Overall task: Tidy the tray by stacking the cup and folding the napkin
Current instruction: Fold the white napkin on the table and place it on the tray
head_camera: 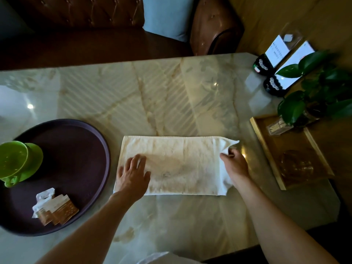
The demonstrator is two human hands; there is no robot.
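A white napkin [177, 159] lies spread as a long rectangle on the marble table, just right of the round dark tray [91, 159]. My left hand [133, 175] presses flat on the napkin's left end, fingers apart. My right hand [235, 164] pinches the napkin's right end and lifts its far corner off the table. A green cup [13, 161] rests on a green saucer [35, 159] at the tray's left side. Several sachets [55, 208] lie at the tray's near edge.
A wooden tray [266, 149] with a glass [297, 166] and a toothpick holder stands at the right. Behind it are a leafy plant [312, 96] and two dark card stands [274, 73]. A brown leather sofa with a blue cushion lies beyond the table.
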